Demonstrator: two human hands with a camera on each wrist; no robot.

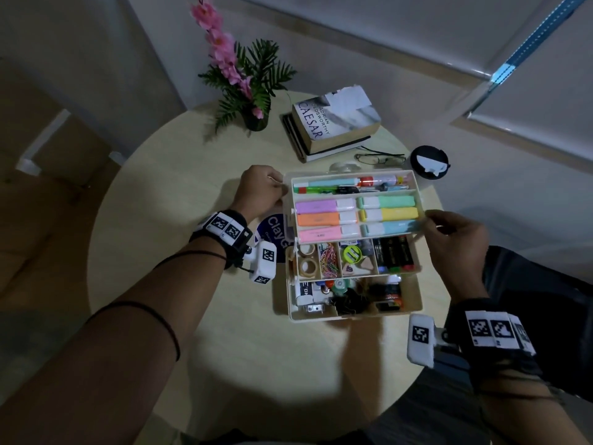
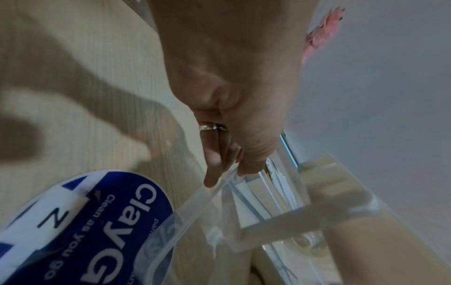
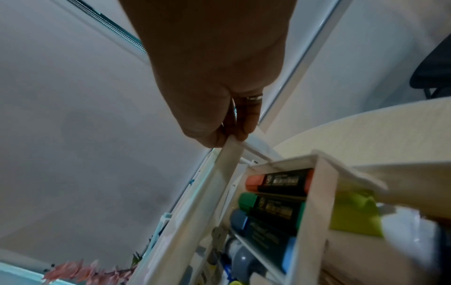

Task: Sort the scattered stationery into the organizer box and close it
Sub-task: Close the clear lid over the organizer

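The cream organizer box (image 1: 353,317) stands open on the round table, its tiers stepped back. The top tray (image 1: 353,172) holds pens and pastel highlighters (image 1: 324,218). The middle tier has tape rolls, clips and black markers (image 3: 275,194). My left hand (image 1: 284,187) pinches a translucent plastic edge (image 2: 195,196) at the tray's left end, seen close in the left wrist view (image 2: 224,173). My right hand (image 1: 428,218) pinches the tray's right rim (image 3: 219,173) between thumb and fingers (image 3: 241,135). The bottom tier shows binder clips and small items.
A blue ClayGo pack (image 1: 272,232) lies under my left wrist beside the box. Behind the box are a tape roll (image 1: 345,167), glasses (image 1: 380,159), stacked books (image 1: 333,123), a flower pot (image 1: 253,120) and a black round object (image 1: 430,162) near the table's right edge.
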